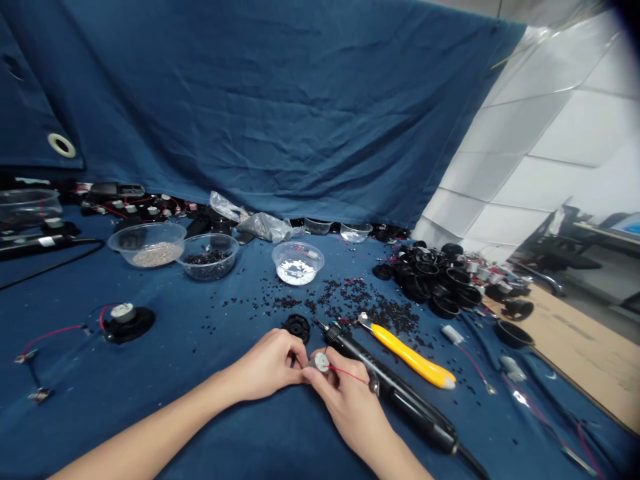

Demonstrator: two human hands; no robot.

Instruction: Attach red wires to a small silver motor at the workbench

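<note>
Between the thumb and fingers of my right hand (347, 397) is a small round motor (321, 361), its pale end facing up and a red wire running back over the fingers. My left hand (273, 363) meets it from the left, fingers closed in a pinch at the motor's edge; what they grip is hidden. Just beyond my left fingers lies a black round plastic part (297, 327). Right of my hands rests a black electric screwdriver (395, 390) with its cord trailing toward me. A yellow-handled tool (413, 357) lies alongside it.
Clear bowls hold white pieces (296, 272), black bits (207, 257) and metal screws (156, 253). Small black pieces (385, 312) are scattered beyond the screwdriver. Black cups (430, 273) are heaped at the right. A motor on a black base (125, 320) sits at the left with wires.
</note>
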